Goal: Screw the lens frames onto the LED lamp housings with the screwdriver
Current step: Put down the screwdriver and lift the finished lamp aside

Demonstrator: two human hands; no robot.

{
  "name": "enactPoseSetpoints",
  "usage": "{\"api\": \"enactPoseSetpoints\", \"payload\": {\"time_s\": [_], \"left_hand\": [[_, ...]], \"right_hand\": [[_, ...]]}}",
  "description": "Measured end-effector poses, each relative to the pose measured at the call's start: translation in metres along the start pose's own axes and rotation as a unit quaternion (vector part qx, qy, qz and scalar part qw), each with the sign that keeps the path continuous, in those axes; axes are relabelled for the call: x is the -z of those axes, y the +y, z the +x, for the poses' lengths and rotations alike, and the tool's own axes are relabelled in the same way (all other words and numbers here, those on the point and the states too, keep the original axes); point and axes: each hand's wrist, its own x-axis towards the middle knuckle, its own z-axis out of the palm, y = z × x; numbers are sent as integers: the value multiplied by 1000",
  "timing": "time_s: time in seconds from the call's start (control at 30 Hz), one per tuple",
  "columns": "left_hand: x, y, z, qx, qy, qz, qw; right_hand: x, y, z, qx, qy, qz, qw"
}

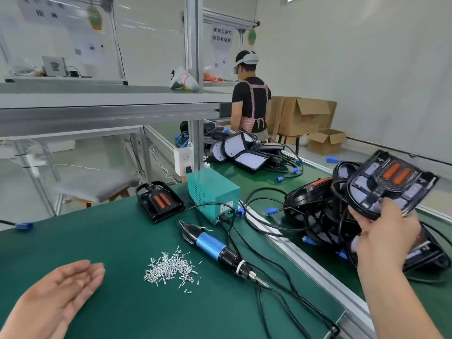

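My right hand (389, 231) grips the lower edge of a black LED lamp housing (391, 182) with orange strips, held up above a pile of black housings and cables (318, 216) at the right. My left hand (71, 287) hovers open, palm up, over the green mat at the lower left. An electric screwdriver (215, 248) with a blue band lies on the mat, its cable running off to the lower right. A heap of small silver screws (171, 267) lies just left of it. Another black housing (159, 204) sits on the mat further back.
A teal power box (212, 194) stands behind the screwdriver. An aluminium rail (305, 263) separates the mat from a green conveyor with more lamps (244, 152). A person (250, 99) stands at the far end near cardboard boxes (303, 116). A shelf frame (110, 108) spans the left.
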Motion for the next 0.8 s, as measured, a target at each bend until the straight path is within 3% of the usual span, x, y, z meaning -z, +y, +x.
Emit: {"api": "enactPoseSetpoints", "payload": {"time_s": [0.2, 0.57, 0.8], "left_hand": [[-3, -1, -7, -4, 1, -21, 1000], [4, 0, 6, 44, 16, 25, 999], [4, -3, 4, 26, 6, 34, 999]], "right_hand": [[14, 1, 11, -16, 4, -34, 999], [44, 3, 36, 7, -166, -147, 975], [47, 10, 35, 62, -78, -207, 973]]}}
